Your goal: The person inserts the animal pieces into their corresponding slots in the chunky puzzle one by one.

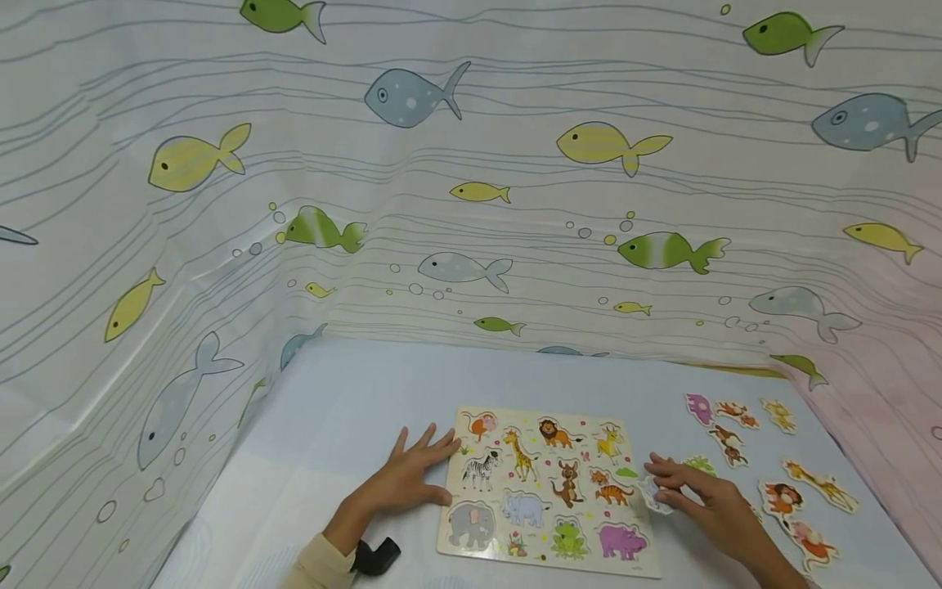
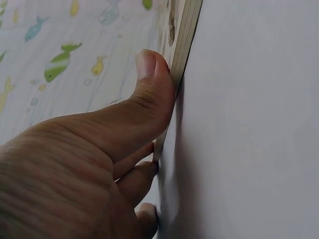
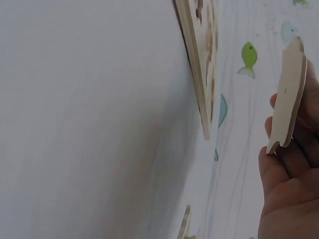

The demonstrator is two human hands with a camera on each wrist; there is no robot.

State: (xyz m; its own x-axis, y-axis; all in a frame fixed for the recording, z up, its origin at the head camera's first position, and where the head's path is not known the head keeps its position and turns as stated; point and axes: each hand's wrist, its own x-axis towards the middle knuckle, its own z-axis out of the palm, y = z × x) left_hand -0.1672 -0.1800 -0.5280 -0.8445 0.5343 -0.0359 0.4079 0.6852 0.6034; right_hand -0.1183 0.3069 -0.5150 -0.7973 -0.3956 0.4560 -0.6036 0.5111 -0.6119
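A wooden animal puzzle board [image 1: 540, 491] lies flat on the table, printed with a zebra, giraffe, lion, elephant and other animals. My left hand [image 1: 405, 478] is spread at its left side, thumb and fingertips against the edge. In the left wrist view the thumb [image 2: 154, 82] presses on the board's side. Just off the board's right edge, my right hand [image 1: 699, 499] pinches a pale grey-blue animal puzzle piece [image 1: 653, 496] between thumb and fingers. The right wrist view shows this wooden piece [image 3: 289, 94] from its plain back and edge, so its picture is hidden there.
Loose pieces lie right of the board: a purple hippo [image 1: 698, 408], a kangaroo [image 1: 728, 446], a giraffe [image 1: 820, 484], a lion [image 1: 782, 497], a monkey [image 1: 812, 541] and several others. A green piece [image 1: 699, 465] sits behind the right hand. Fish-print cloth [image 1: 471, 229] walls the table.
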